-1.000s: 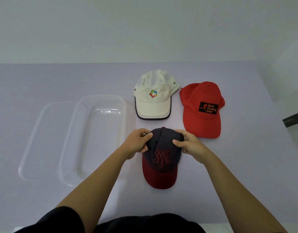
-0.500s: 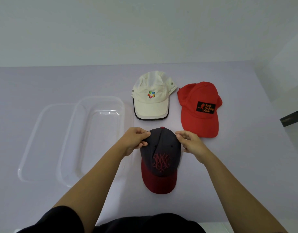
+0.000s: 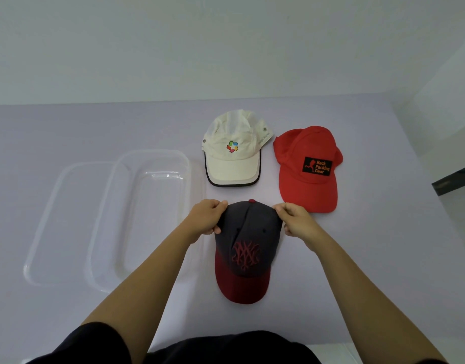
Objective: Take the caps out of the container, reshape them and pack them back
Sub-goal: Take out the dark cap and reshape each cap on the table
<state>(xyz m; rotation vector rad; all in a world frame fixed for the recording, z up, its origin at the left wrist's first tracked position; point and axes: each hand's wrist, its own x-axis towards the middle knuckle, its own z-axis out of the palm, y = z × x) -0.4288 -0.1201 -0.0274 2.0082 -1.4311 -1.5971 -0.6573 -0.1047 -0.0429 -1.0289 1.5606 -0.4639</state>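
Two pinch grips on the dark cap: left hand, right hand.

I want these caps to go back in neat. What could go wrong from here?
1. The left hand and right hand pinch the dark cap at the sides of its crown, and a crease runs down the crown. An uneven pull might set it deeper.
2. The right hand is close to the red cap and its brim, and may nudge it.
3. The left forearm crosses the clear container at its edge and might shift it.
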